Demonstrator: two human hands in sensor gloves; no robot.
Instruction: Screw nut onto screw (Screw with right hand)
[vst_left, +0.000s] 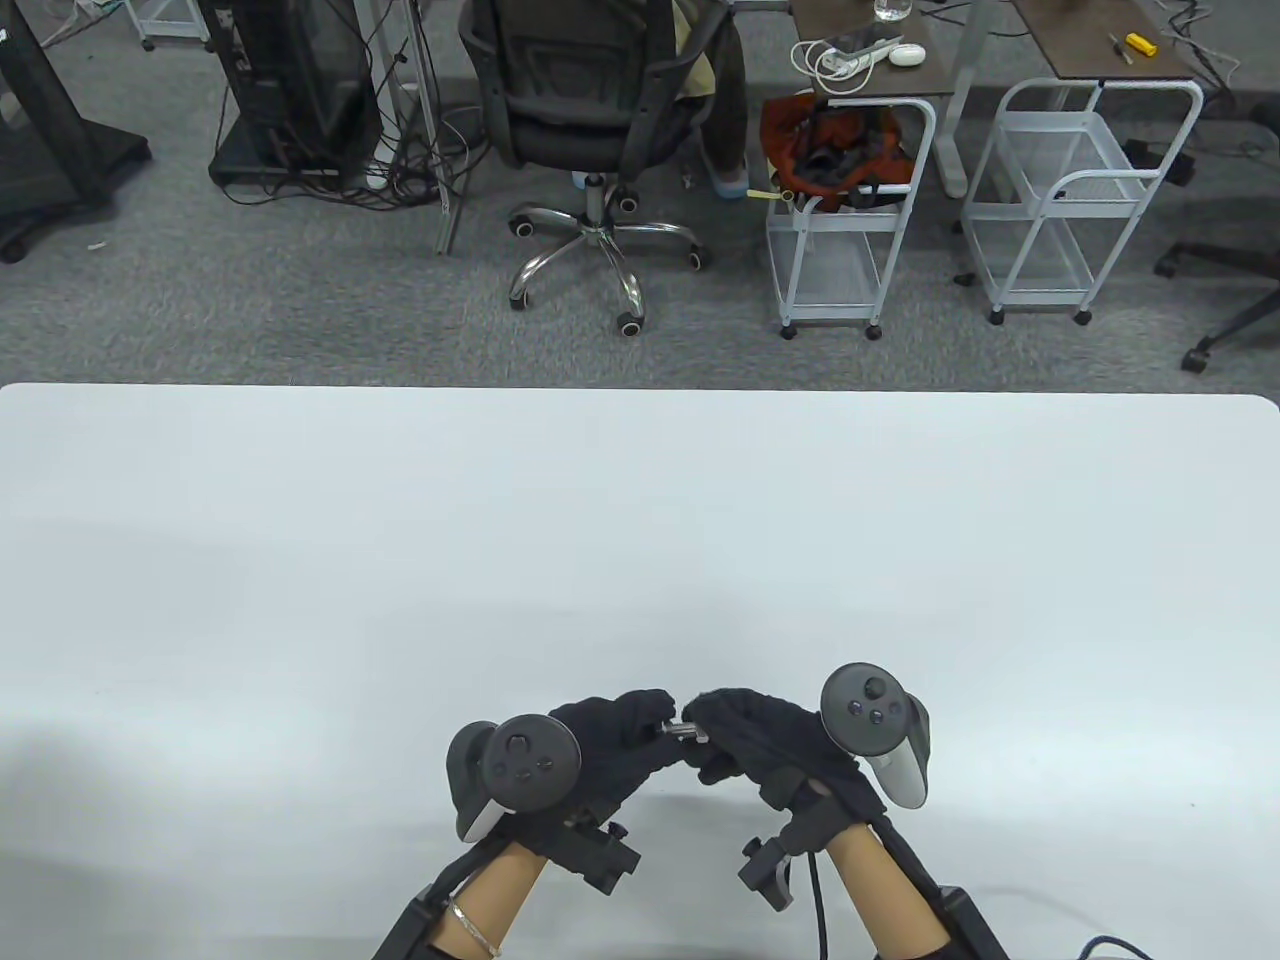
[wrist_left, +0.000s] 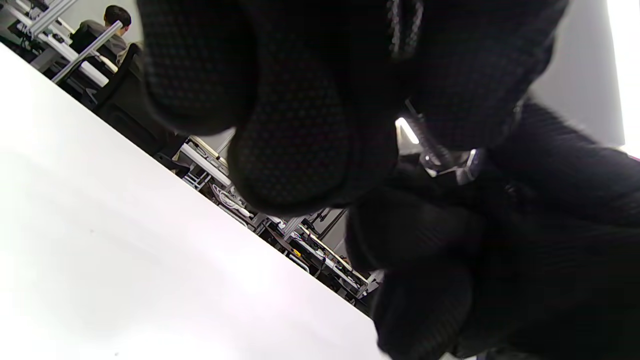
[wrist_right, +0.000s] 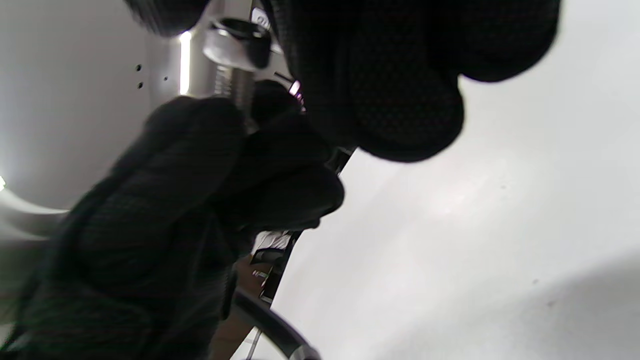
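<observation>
My two gloved hands meet low in the middle of the white table (vst_left: 640, 520), a little above it. My left hand (vst_left: 650, 725) pinches a small metal screw (vst_left: 686, 731) that lies level between the fingertips. My right hand (vst_left: 708, 733) pinches the nut on the screw's right end. In the left wrist view the threaded shaft (wrist_left: 419, 127) runs from my left fingers (wrist_left: 300, 125) to the shiny nut (wrist_left: 442, 161). In the right wrist view the round nut (wrist_right: 239, 46) sits under my right fingers (wrist_right: 370, 85), with the thread (wrist_right: 231, 85) running to my left hand (wrist_right: 200, 165).
Beyond the table's far edge stand an office chair (vst_left: 600, 120), two white wire carts (vst_left: 850, 220) and desks on grey carpet.
</observation>
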